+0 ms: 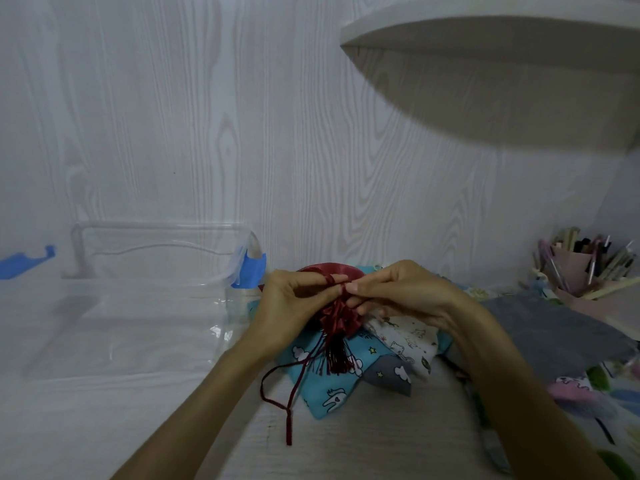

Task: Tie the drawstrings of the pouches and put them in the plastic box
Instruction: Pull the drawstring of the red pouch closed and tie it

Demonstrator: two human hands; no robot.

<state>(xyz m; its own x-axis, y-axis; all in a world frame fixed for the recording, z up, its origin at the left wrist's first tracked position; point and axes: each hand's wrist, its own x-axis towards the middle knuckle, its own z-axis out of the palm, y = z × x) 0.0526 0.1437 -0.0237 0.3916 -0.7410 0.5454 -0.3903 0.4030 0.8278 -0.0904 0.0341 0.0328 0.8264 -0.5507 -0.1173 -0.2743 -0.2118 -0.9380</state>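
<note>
Both hands pinch at the gathered neck of the red satin pouch (337,315): left hand (294,306) with thumb and fingers closed on the red drawstring (294,386) wound at the neck, right hand (398,296) pinching the same cord from the other side, fingertips nearly meeting. Pouch held just above the surface (346,445), tassel (337,358) hanging down. Loose drawstring end trails in a loop onto the surface toward the camera. Beneath the hands: blue printed pouch (329,389), white printed pouch (405,341), grey star-print pouch (391,374), overlapping. Grey cloth (547,334) to the right. Clear plastic box (138,306) sits left, open, blue latch (251,270) on its near end. Pen holder (575,271) far right, shelf (502,64) overhead.
</note>
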